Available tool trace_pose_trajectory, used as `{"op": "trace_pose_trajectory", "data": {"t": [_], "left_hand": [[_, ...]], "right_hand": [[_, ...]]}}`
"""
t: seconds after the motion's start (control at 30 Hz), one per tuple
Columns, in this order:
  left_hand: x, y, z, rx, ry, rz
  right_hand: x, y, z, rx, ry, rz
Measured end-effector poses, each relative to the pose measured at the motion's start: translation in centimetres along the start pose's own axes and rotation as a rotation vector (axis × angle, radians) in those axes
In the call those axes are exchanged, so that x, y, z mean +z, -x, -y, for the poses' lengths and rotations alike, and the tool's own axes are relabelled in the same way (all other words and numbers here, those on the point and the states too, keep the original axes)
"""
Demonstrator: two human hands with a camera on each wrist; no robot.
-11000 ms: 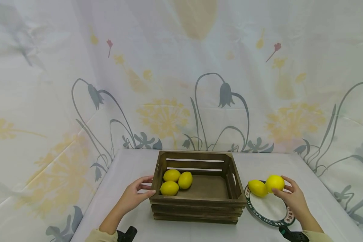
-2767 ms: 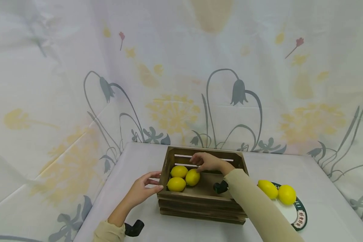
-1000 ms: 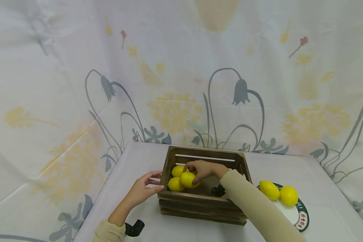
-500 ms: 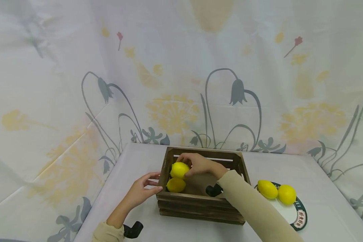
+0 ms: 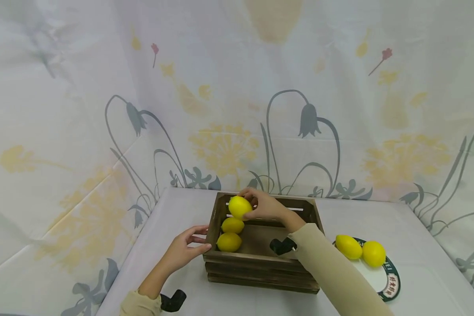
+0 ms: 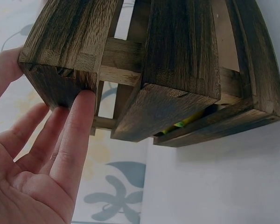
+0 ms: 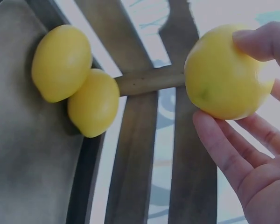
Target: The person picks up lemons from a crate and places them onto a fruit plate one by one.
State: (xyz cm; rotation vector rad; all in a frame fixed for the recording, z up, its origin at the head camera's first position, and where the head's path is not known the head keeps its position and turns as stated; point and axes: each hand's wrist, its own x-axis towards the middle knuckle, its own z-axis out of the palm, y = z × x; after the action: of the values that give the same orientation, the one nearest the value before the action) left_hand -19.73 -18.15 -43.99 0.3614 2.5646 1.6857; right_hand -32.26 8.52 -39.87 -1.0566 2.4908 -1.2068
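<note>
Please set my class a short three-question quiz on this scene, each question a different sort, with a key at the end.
1. Count: How many lemons lie on the plate?
2. True or false: The lemon gripped by the right hand is apart from the two inside the slatted wooden crate.
3. Multiple choice: Which part of the crate does the left hand touch? A) Right end. B) Floor. C) Left end.

Key: 1. Two. 2. True. 3. C.

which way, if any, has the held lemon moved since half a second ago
Yes: in the head view, the held lemon is higher, nearer the crate's back rim.
</note>
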Motion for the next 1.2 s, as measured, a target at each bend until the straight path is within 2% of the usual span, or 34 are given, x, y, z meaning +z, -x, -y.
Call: {"op": "trace_pose_trajectory", "data": {"t": [0.23,0.3,0.63,0.97,1.13,1.2], "left_hand": [[-0.3,0.9,-2.6,0.018,-0.006,0.01],[-0.3,1.0,-3.0,0.013,-0.011,0.01],[-0.3,1.0,-2.9,0.017,-0.001,0.025],[-0.2,1.0,-2.9,0.011,-0.007,0.02],[-0.2,1.0,-2.9,0.006,-0.006,0.014],[-0.2,1.0,-2.9,0.006,-0.008,0.012]], "right_hand": [[-0.8,0.7,0.6,0.05,-0.038,-0.089],[-1.0,0.8,0.8,0.052,-0.052,-0.114],[-2.2,1.9,1.3,0.032,-0.144,-0.234],[-3.1,3.3,1.9,0.003,-0.161,-0.321],[-3.5,4.2,2.6,0.003,-0.181,-0.399],[-3.7,4.8,3.9,0.002,-0.188,-0.423]]}}
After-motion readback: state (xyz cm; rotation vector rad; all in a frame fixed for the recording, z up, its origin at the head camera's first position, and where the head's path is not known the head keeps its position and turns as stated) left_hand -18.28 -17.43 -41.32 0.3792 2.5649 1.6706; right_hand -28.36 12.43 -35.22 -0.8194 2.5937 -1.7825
